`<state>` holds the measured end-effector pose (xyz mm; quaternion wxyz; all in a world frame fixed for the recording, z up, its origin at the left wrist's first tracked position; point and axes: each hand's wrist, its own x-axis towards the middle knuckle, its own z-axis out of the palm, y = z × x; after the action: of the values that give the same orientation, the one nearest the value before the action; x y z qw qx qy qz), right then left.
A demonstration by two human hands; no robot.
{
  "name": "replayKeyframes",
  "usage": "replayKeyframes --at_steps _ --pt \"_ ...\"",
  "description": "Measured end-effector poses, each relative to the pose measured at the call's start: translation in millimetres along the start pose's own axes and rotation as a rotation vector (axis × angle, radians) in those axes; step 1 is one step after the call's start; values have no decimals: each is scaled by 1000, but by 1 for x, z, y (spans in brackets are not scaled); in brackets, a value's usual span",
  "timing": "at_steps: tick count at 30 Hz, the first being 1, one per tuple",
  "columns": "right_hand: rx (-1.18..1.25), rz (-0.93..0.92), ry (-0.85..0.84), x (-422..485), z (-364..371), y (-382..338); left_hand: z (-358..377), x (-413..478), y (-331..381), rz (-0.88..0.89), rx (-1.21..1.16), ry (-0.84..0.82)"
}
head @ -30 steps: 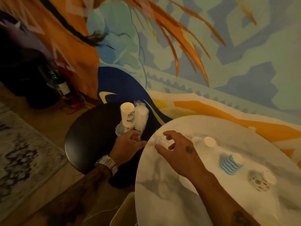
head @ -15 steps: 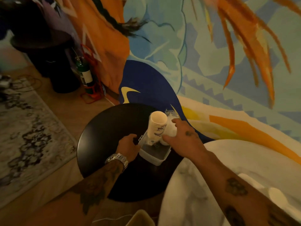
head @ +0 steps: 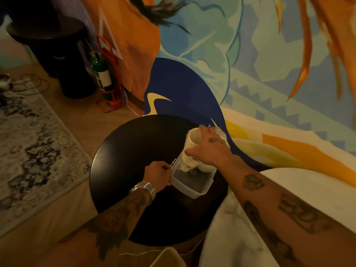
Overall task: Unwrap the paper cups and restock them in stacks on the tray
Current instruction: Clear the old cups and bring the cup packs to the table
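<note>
A clear plastic tray [head: 194, 189] sits on the round black table [head: 134, 147]. A stack of white paper cups [head: 191, 143] stands tilted in the tray's far end. My right hand [head: 210, 149] grips this stack, thumb on its near side and fingers over the rim. Behind that hand a bit of clear plastic wrap [head: 219, 132] shows. My left hand [head: 158, 175] holds the tray's left edge, a metal watch on its wrist.
A white marble table [head: 260, 237] fills the lower right under my right forearm. A green bottle [head: 103, 78] in an orange holder stands by the painted wall. A dark stool [head: 57, 54] is far left, a patterned rug [head: 34, 147] on the floor.
The view swung left from the marble table to the black one. My right hand left the marble table and took hold of the cup stack. My left hand shifted to the tray's edge.
</note>
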<state>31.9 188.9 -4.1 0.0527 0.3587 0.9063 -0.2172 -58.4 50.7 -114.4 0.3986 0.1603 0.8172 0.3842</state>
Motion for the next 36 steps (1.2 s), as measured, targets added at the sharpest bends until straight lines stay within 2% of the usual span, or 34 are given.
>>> replayKeyframes --at_steps 8,18,23,26,33,36 --pt "4 -14 82 -6 10 -3 1 4 1 -52 -89 0" --pt "87 -87 216 -49 -25 -7 1 1 8 -123 -109 -3" --pt "160 -72 262 -94 -48 -3 -7 -11 10 -103 -211 78" --pt "175 -53 282 -126 -56 0 -10 -37 21 1 -293 127" --pt "235 26 336 -213 -63 20 6 -135 39 258 -146 -253" --pt "252 62 349 -255 -58 33 22 -179 36 321 -86 -464"
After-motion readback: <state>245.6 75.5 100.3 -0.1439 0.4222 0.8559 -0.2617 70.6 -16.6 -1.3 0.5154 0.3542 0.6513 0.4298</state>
